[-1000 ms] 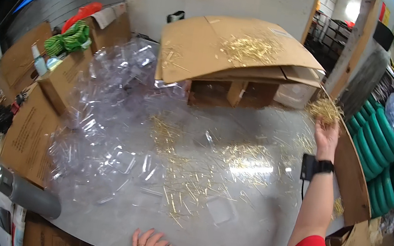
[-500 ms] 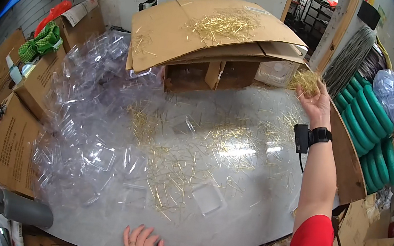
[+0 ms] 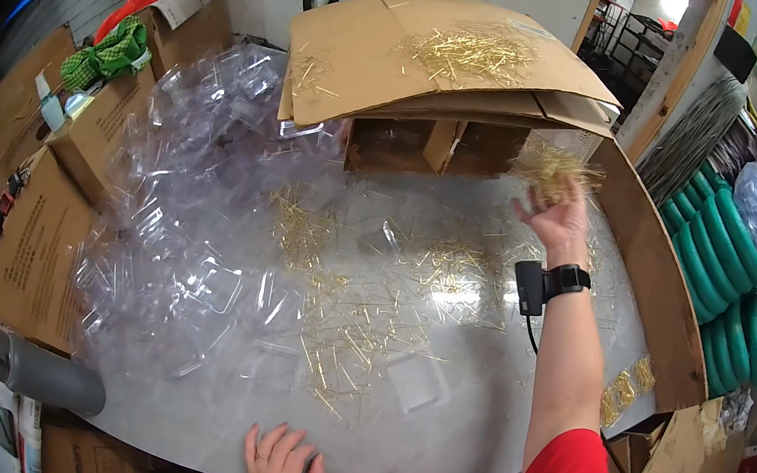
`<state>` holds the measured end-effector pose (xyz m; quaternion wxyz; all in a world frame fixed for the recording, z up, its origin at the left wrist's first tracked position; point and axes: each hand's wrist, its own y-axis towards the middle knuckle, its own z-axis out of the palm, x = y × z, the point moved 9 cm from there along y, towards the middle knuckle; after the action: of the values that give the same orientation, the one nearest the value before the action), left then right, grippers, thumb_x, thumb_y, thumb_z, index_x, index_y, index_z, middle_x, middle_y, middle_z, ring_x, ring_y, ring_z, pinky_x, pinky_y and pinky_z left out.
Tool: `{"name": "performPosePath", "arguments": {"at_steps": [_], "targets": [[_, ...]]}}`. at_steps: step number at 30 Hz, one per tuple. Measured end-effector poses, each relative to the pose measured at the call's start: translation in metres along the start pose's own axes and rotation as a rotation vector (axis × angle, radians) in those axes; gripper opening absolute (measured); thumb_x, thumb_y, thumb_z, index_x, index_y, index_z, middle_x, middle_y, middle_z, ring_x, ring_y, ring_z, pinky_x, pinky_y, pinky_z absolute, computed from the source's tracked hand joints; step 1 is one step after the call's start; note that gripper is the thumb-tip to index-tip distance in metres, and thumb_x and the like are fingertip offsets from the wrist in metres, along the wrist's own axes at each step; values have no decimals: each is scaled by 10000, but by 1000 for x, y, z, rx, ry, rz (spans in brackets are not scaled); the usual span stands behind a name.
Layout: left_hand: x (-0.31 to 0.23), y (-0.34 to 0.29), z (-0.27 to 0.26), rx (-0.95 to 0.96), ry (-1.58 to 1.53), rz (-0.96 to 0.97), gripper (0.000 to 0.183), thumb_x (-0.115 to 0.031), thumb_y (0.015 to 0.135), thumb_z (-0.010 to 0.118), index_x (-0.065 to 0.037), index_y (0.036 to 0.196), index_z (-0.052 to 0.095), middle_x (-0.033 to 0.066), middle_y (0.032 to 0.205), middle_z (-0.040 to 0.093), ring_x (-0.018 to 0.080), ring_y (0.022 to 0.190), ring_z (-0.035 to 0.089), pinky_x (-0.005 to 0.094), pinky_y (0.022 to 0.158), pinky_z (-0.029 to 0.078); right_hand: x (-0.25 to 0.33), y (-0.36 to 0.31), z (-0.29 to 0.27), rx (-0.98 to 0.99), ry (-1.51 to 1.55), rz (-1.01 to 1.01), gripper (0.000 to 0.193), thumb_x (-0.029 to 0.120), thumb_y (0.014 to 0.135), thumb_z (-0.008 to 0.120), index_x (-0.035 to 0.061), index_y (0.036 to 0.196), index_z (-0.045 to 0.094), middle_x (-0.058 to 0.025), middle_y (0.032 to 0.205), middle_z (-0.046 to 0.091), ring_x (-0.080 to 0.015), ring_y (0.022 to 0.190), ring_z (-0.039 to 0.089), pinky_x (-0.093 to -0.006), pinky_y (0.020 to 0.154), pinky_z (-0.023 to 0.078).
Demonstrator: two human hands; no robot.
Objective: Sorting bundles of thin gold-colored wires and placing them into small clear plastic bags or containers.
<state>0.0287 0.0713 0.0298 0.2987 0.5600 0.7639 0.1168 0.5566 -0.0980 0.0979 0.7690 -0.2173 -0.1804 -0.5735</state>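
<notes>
My right hand (image 3: pixel 557 221) is raised over the far right of the grey table (image 3: pixel 370 434), its fingers round a loose bunch of thin gold wire hooks (image 3: pixel 557 170). Part of the grip is hidden behind the bunch. My left hand (image 3: pixel 281 463) lies at the table's near edge, fingers apart, with no held object visible. More gold hooks (image 3: pixel 356 330) are scattered over the middle of the table, and another heap (image 3: pixel 472 54) sits on the cardboard (image 3: pixel 355 59) at the back. A clear plastic tray (image 3: pixel 416 382) lies near the front.
Clear plastic packages (image 3: pixel 194 240) are piled over the table's left side. Under the cardboard stands an open brown box (image 3: pixel 396 147). A grey bottle (image 3: pixel 54 375) lies at the front left. A brown board (image 3: pixel 649 275) borders the right edge, with green coils (image 3: pixel 711 245) beyond it.
My right hand has moved left, away from the right border, carrying the bunch of hooks. Small gold bundles near the right edge have come into sight. The whole view has shifted slightly.
</notes>
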Motion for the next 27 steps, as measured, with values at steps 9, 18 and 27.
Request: {"name": "performPosePath", "arguments": {"at_steps": [9,18,27], "targets": [[-3,4,-5,16,-35,18,170,-231,748,754,-101,829,680,66,1058,681,297,1087,607,615,1049,370,-66,-28,38,264,119,188,364,289,899,722,117,1196,598,-89,1205,596,-262,1119,535,-478,958,456],[-4,9,-6,-20,-49,47,177,-211,711,774,-97,816,687,71,1061,686,302,1084,608,630,1049,359,-91,-46,41,242,-47,242,232,203,926,703,100,1117,622,-109,1252,599,-286,1135,552,-504,1023,454],[-2,3,-6,-39,-88,27,170,-201,700,777,-91,794,688,78,1039,699,307,1044,626,614,1021,397,20,-93,74,346,-1025,-328,282,86,897,720,1,1157,649,-65,1044,706,-146,908,660,-308,788,557]]}}
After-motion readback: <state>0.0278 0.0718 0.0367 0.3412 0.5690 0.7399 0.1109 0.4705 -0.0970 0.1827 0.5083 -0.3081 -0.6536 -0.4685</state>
